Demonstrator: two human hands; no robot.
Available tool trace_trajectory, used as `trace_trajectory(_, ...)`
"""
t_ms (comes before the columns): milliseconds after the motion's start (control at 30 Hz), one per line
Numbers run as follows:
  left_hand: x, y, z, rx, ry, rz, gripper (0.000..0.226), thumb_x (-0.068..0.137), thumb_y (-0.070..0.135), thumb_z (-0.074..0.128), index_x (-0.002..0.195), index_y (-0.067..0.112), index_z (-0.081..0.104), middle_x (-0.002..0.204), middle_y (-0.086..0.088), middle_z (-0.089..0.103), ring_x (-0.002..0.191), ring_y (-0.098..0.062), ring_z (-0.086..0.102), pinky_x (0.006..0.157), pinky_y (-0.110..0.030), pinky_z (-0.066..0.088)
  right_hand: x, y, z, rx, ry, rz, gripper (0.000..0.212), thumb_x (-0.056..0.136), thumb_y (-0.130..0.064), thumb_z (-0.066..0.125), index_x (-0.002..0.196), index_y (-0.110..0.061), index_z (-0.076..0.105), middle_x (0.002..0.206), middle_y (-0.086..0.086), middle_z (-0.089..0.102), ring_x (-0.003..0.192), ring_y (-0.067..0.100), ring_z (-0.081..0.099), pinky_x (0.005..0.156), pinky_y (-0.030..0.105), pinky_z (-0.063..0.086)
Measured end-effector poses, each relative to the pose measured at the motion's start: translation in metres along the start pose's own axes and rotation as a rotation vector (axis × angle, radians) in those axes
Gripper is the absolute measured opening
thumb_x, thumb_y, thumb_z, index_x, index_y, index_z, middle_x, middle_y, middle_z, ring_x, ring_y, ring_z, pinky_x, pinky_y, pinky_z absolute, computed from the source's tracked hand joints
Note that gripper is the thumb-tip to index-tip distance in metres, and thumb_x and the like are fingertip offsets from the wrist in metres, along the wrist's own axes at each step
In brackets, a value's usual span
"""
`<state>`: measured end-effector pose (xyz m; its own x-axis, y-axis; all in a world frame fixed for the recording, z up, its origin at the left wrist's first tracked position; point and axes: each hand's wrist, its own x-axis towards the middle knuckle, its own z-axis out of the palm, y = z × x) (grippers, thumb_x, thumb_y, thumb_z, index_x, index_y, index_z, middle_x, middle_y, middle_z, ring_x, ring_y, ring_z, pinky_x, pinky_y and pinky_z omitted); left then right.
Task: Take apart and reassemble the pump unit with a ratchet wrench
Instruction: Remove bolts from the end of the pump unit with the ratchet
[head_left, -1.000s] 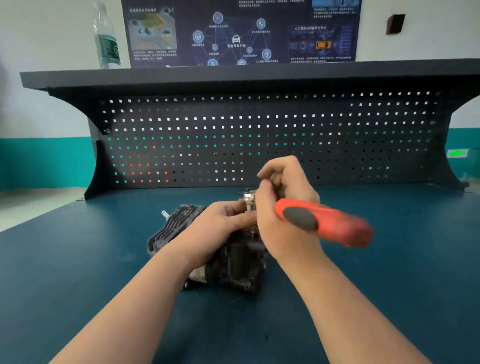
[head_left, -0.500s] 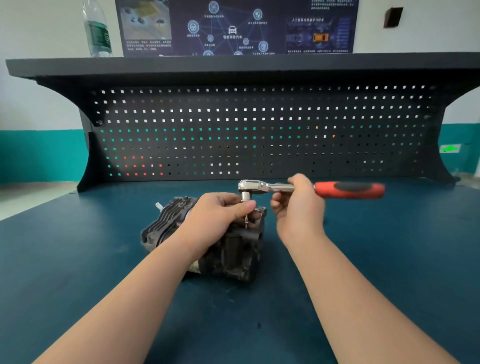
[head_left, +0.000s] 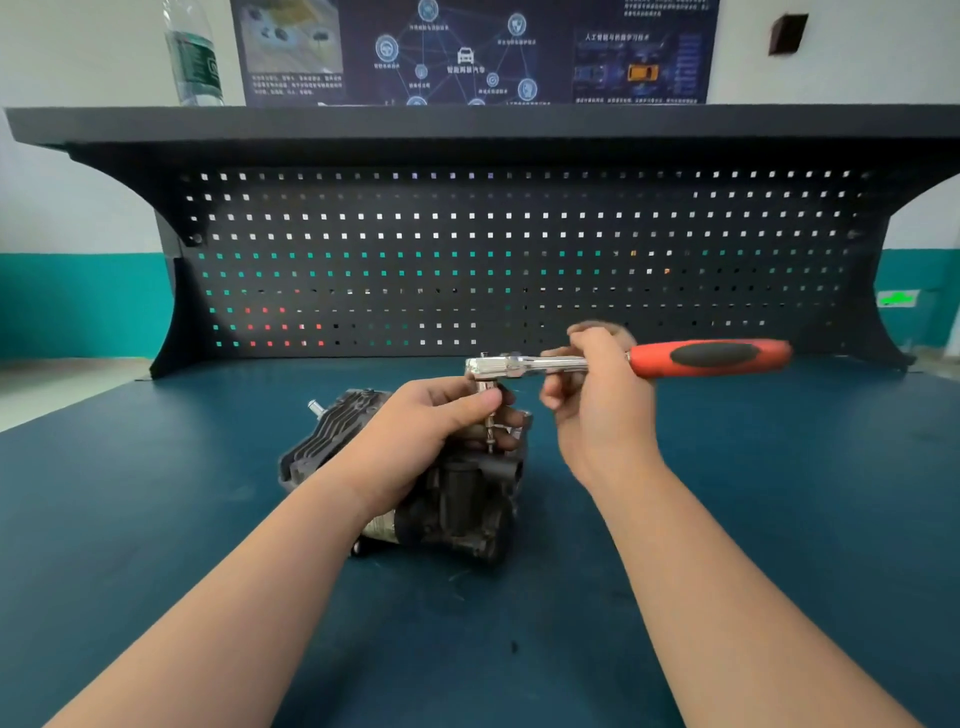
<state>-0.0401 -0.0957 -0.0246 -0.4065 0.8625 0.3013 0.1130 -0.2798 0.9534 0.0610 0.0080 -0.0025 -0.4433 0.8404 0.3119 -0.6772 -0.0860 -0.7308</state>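
A dark, grimy pump unit (head_left: 457, 499) with a finned housing sits on the blue bench top. My left hand (head_left: 426, 431) lies over its top, thumb and fingers pinching the socket and thin bit under the wrench head. The ratchet wrench (head_left: 623, 361) lies level, its chrome head on the left and its red and black handle pointing right. My right hand (head_left: 597, 395) grips the chrome shank just right of the head, with the handle sticking out past it. The bit's tip stands on the pump's top.
A black pegboard back panel (head_left: 519, 260) with a shelf rises behind the bench. A plastic water bottle (head_left: 195, 52) stands on the shelf at the left. A poster hangs on the wall above. The blue bench surface (head_left: 779, 519) spreads on all sides of the pump.
The wrench handle swung from pointing toward me at the right to pointing straight right. My right hand moved from the head out along the shank. The left hand stayed on the socket.
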Motion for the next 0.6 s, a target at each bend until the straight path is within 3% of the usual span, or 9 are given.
trace_trajectory(67,0.0,0.001,0.004,0.048,0.037,0.01,0.011,0.085,0.014,0.061,0.089,0.007,0.067,0.082,-0.005,0.073,0.068,-0.014,0.068,0.066,-0.025,0.056,0.01,0.008,-0.009,0.217,0.079,0.303,0.018,0.09,-0.005,0.049,0.073,-0.009,0.046,0.055,0.003,0.05,0.032,0.007,0.04,0.033,0.014,0.03)
trace_trajectory(133,0.0,-0.001,0.007,0.123,0.078,0.028,0.011,0.088,0.012,0.06,0.087,0.006,0.069,0.082,-0.005,0.074,0.067,-0.012,0.068,0.064,-0.023,0.055,0.013,0.018,-0.016,0.338,0.104,0.473,0.02,0.09,-0.006,0.049,0.07,-0.007,0.047,0.047,0.001,0.05,0.032,0.005,0.041,0.032,0.012,0.031)
trace_trajectory(233,0.001,-0.001,0.007,0.179,0.117,0.025,0.015,0.088,0.017,0.063,0.085,0.005,0.07,0.085,-0.008,0.074,0.068,-0.014,0.069,0.064,-0.023,0.055,0.012,0.024,-0.012,0.343,0.157,0.461,0.018,0.09,-0.007,0.049,0.072,-0.005,0.05,0.046,0.002,0.052,0.032,0.006,0.046,0.033,0.012,0.035)
trace_trajectory(333,0.001,-0.002,0.005,0.175,0.129,0.015,0.017,0.087,0.02,0.065,0.084,0.004,0.07,0.086,-0.01,0.074,0.07,-0.016,0.07,0.067,-0.025,0.057,0.007,0.014,0.0,0.157,0.197,0.164,0.013,0.089,-0.006,0.049,0.076,-0.009,0.049,0.047,0.0,0.051,0.033,0.009,0.048,0.035,0.016,0.037)
trace_trajectory(400,0.002,-0.002,0.004,0.187,0.133,0.014,0.014,0.086,0.021,0.066,0.081,0.009,0.071,0.086,-0.009,0.075,0.073,-0.017,0.07,0.071,-0.029,0.057,-0.003,0.004,0.007,-0.126,0.13,-0.157,0.013,0.087,-0.007,0.05,0.077,-0.015,0.048,0.048,-0.005,0.053,0.036,0.013,0.054,0.038,0.02,0.04)
trace_trajectory(500,0.001,-0.002,0.002,0.197,0.098,0.046,0.012,0.085,0.018,0.065,0.078,0.013,0.073,0.08,-0.004,0.075,0.07,-0.014,0.07,0.065,-0.023,0.054,-0.024,-0.003,0.013,-0.585,-0.041,-0.669,0.01,0.085,-0.017,0.052,0.078,-0.021,0.046,0.058,-0.005,0.053,0.052,0.015,0.058,0.052,0.029,0.046)
trace_trajectory(567,-0.002,0.0,-0.001,0.119,0.036,0.042,0.011,0.084,0.018,0.064,0.082,0.014,0.074,0.081,-0.005,0.074,0.071,-0.016,0.07,0.064,-0.023,0.054,-0.033,-0.001,0.014,-0.717,-0.153,-0.844,0.01,0.086,-0.02,0.053,0.08,-0.025,0.046,0.059,-0.006,0.05,0.054,0.007,0.053,0.054,0.021,0.044)
trace_trajectory(600,-0.003,0.002,-0.003,0.056,-0.004,0.032,0.014,0.082,0.019,0.063,0.087,0.013,0.074,0.084,-0.008,0.073,0.075,-0.018,0.07,0.066,-0.025,0.055,-0.035,0.0,0.014,-0.704,-0.192,-0.84,0.012,0.086,-0.02,0.053,0.079,-0.027,0.046,0.058,-0.007,0.05,0.052,0.007,0.054,0.053,0.018,0.043)
